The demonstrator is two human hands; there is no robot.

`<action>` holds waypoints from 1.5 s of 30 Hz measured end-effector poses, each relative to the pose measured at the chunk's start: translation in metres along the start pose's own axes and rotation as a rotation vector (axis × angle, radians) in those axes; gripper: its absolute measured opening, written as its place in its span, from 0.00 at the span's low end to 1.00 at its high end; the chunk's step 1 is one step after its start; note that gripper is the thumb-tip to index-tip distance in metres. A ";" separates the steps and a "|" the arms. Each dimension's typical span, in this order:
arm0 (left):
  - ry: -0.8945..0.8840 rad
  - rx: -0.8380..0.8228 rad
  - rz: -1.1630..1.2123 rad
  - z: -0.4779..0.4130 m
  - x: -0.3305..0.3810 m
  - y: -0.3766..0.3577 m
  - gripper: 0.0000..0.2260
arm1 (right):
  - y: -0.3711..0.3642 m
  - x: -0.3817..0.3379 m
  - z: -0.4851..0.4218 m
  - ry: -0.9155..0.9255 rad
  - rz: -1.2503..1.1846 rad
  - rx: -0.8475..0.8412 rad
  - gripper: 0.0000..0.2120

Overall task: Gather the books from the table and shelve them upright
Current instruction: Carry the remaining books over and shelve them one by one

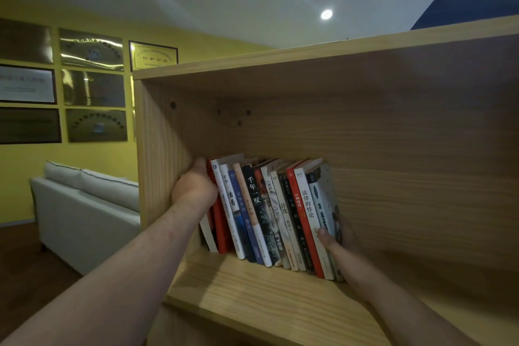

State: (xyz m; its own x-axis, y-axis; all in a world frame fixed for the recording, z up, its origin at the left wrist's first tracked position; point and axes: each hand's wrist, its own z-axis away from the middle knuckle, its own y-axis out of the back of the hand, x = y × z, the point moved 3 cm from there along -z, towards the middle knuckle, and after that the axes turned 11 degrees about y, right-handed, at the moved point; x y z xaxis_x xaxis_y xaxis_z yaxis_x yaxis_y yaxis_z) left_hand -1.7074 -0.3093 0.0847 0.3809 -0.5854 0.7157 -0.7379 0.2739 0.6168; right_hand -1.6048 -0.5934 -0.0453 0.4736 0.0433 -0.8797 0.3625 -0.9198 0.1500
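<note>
Your left hand [196, 187] and right hand [335, 234] clamp a row of paperback books [269, 213], spines out, leaning slightly left, on the wooden shelf [252, 286] near its left wall.

Books [269, 213] upright between hands [196, 188]

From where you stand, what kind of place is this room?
Probably an office lounge or reception area, not a home. Framed plaques cover the yellow wall, a light sofa stands below them, and a wooden bookshelf holds a row of books pressed between both hands.
</note>
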 end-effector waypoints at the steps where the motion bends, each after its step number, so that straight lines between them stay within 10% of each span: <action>1: -0.034 0.053 -0.062 0.003 0.001 0.001 0.07 | -0.001 -0.003 0.001 0.005 0.002 -0.006 0.26; 9: -0.192 0.258 -0.149 0.020 -0.003 0.004 0.11 | -0.001 -0.008 0.004 0.009 0.032 0.004 0.25; 14: -0.180 0.253 -0.145 0.020 0.002 0.013 0.09 | 0.003 -0.001 0.000 0.014 0.056 0.005 0.41; 24: -0.255 0.456 -0.135 0.050 -0.025 0.050 0.09 | -0.001 -0.012 0.006 -0.006 0.065 -0.004 0.31; 28: -0.281 0.517 -0.121 0.058 -0.032 0.049 0.10 | 0.004 -0.002 0.003 -0.038 0.167 0.048 0.44; 39: -0.116 0.369 0.084 0.069 -0.026 0.036 0.28 | -0.002 -0.013 0.003 -0.058 0.338 0.055 0.34; 45: -0.139 0.356 -0.029 0.064 -0.030 0.040 0.08 | -0.022 -0.013 -0.006 -0.044 0.308 0.046 0.29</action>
State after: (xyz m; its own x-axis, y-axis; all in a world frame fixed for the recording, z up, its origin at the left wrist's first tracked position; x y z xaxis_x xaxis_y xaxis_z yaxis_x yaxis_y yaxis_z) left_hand -1.7837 -0.3296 0.0674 0.3432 -0.6934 0.6336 -0.8848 -0.0123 0.4658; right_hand -1.6136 -0.5714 -0.0347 0.5199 -0.2562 -0.8149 0.1699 -0.9039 0.3926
